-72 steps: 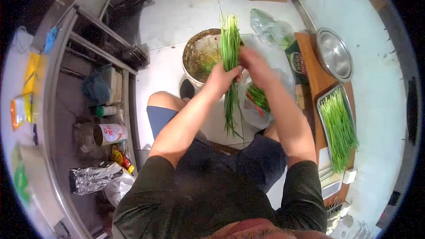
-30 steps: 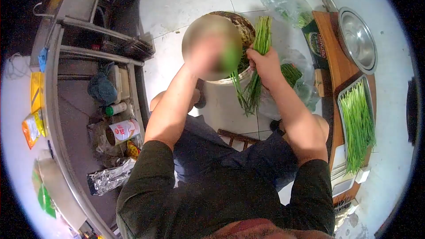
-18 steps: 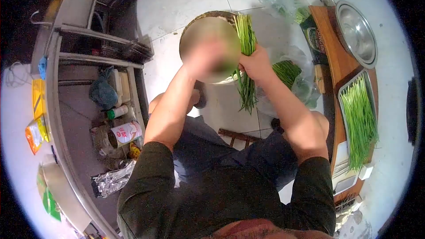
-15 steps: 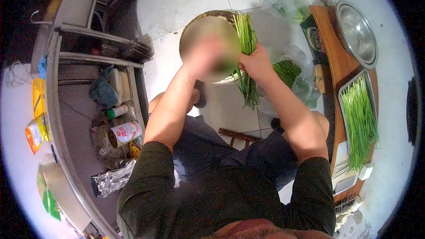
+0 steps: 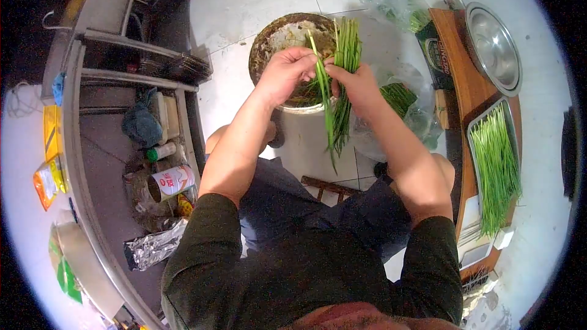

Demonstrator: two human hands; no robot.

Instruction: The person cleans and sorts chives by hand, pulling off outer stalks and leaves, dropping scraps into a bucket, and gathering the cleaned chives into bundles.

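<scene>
My right hand (image 5: 358,88) is wrapped round a bunch of garlic chives (image 5: 347,43), held upright with its lower ends hanging below the fist. Just left of the bunch, the fingertips of my left hand (image 5: 286,74) pinch a thin separate part, one or a few chive stalks (image 5: 324,95). The tips of both hands nearly meet there. Underneath, a round bucket (image 5: 260,46) with a dirty, stained rim and inside stands on the floor, and some green scraps show in it. My left hand is over its near side.
On the right, a wooden board (image 5: 449,21) bears a steel bowl (image 5: 494,46) and a metal tray (image 5: 474,137) of chives. Plastic bags (image 5: 422,107) with more greens lie on the floor. A metal shelf (image 5: 137,79) with a can (image 5: 174,182) stands left.
My left hand, blurred over the bucket before, has come up and right to the bunch and now pinches chive stalks. My right hand stays nearly in place with the bunch.
</scene>
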